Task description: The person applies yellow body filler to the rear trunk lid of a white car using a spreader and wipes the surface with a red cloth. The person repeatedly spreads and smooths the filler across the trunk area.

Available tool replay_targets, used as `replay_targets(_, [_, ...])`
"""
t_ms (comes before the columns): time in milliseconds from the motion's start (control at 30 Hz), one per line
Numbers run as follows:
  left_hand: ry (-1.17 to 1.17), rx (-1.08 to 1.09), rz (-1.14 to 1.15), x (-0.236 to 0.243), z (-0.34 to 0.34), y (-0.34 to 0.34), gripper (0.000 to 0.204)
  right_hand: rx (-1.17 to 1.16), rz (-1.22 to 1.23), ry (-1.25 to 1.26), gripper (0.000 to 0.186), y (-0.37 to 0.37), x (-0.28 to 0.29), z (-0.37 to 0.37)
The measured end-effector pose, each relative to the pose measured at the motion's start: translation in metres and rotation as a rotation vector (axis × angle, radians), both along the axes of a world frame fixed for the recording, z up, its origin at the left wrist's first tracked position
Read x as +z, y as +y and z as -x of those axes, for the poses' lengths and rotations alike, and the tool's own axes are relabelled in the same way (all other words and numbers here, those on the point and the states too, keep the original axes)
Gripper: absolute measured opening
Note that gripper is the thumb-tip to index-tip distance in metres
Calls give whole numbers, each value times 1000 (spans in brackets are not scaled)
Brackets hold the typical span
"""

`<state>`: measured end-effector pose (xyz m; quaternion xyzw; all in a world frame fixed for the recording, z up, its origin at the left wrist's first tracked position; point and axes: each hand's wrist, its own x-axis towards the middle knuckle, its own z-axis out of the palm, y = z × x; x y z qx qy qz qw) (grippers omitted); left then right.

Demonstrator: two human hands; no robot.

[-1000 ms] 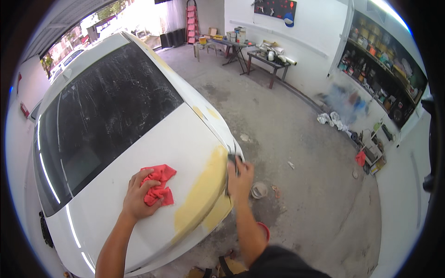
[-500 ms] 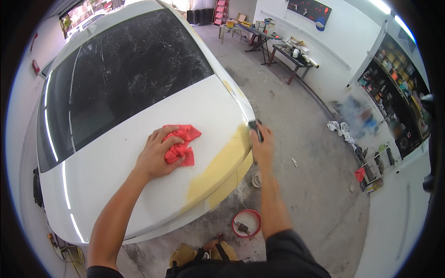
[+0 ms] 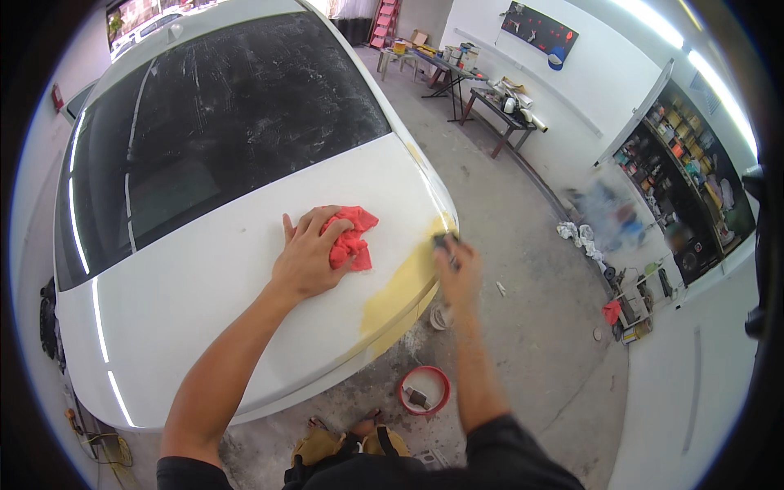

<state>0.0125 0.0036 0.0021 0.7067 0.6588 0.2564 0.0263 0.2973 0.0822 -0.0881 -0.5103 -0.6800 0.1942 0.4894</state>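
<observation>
A crumpled red cloth is gripped in my left hand, which rests on the trunk lid of a white car. My right hand has its fingers closed around a small dark sanding block, pressed to the car's rear right corner. Under and beside the block, a yellow patch of body filler runs along the trunk edge and down the side. The block's underside is hidden, and the right hand is slightly blurred.
On the floor by my feet stands a red-rimmed round bucket with a dark block in it. A small pale container is beneath the car's corner. Workbenches with cans line the far wall; a stocked shelf is at right.
My right hand has drawn the block slightly nearer along the corner edge. The left hand, still with the cloth, appears further right and the whole view has shifted a little.
</observation>
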Motion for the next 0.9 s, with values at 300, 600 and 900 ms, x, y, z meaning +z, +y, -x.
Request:
replay_targets(300, [-57, -49, 2, -7, 8, 7, 58, -40, -94, -361, 45, -192, 16, 91])
replay_targets(600, [-63, -66, -9, -7, 9, 5, 56, -209, 153, -206, 48, 81, 38, 12])
replay_targets(900, [-63, -96, -18, -8, 12, 12, 51, -131, -74, -302, 49, -182, 20, 97])
